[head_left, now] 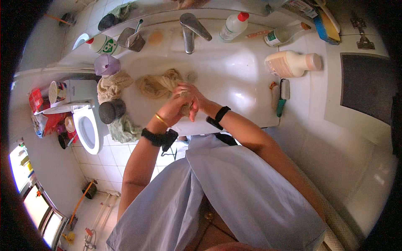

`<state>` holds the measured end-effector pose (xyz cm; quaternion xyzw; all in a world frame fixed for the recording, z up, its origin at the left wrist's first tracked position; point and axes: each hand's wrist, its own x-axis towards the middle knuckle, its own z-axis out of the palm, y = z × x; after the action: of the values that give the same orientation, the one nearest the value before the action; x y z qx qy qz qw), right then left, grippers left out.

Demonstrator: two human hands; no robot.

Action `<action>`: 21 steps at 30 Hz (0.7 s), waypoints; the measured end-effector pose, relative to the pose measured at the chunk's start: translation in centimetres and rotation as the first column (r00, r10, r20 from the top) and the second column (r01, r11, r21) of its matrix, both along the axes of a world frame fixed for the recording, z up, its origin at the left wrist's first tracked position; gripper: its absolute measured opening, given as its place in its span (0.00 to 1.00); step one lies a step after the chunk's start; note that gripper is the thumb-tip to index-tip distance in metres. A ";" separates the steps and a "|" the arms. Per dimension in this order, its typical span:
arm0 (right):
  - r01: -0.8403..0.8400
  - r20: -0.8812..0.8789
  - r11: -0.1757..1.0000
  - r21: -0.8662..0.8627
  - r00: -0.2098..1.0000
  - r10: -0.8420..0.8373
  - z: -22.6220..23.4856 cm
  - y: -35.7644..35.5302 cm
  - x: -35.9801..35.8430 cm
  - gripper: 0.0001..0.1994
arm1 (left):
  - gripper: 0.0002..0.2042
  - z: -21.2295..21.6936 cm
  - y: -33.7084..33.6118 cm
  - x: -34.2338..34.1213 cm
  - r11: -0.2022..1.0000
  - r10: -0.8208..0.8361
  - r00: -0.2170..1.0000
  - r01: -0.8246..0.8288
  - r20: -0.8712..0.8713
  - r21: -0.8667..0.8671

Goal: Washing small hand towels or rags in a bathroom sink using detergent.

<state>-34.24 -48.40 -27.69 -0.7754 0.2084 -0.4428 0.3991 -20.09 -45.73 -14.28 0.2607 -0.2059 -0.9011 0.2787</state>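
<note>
Over the white sink basin (pixel 226 79), my left hand (pixel 172 109) and my right hand (pixel 191 95) are clasped together around one end of a beige cloth (pixel 157 85). The rest of that cloth lies bunched in the basin to the left of the hands. Both wrists carry black bands, and the left one also has a gold bangle. A chrome tap (pixel 191 29) stands behind the basin, above the hands.
Plastic bottles (pixel 293 62) and a scrub brush (pixel 282 96) lie on the right ledge. Another bottle (pixel 102 44), a purple cup (pixel 106 65), a beige rag (pixel 112 85) and a dark round object (pixel 112 110) sit on the left. A toilet (pixel 87 129) stands lower left.
</note>
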 end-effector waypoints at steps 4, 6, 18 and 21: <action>0.408 -0.526 0.864 0.296 0.825 -0.209 1.3 -1.2 -5.4 0.12 | 0.12 0.8 0.0 4.6 0.986 0.164 0.961 -0.165 0.223 -0.016; 0.542 -0.466 0.791 0.285 0.799 -0.380 2.7 -2.6 -9.3 0.07 | 0.14 -1.4 -0.5 7.3 0.932 0.351 0.885 -0.361 0.306 -0.028; 0.593 -0.961 0.797 -0.114 0.138 -0.241 -2.9 -5.0 -10.6 0.52 | 0.34 -17.3 -1.1 9.1 0.876 0.363 0.426 -0.460 0.829 -0.147; 0.642 -0.975 0.765 -0.053 0.132 -0.178 -3.6 -3.2 -4.0 0.39 | 0.34 -19.5 -3.1 7.3 0.850 0.377 0.463 -0.518 0.802 -0.100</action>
<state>-38.28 -51.55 -31.25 -0.6905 0.6941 0.0679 0.1919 -12.75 -48.82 -33.80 0.7007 -0.1604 -0.5939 0.3613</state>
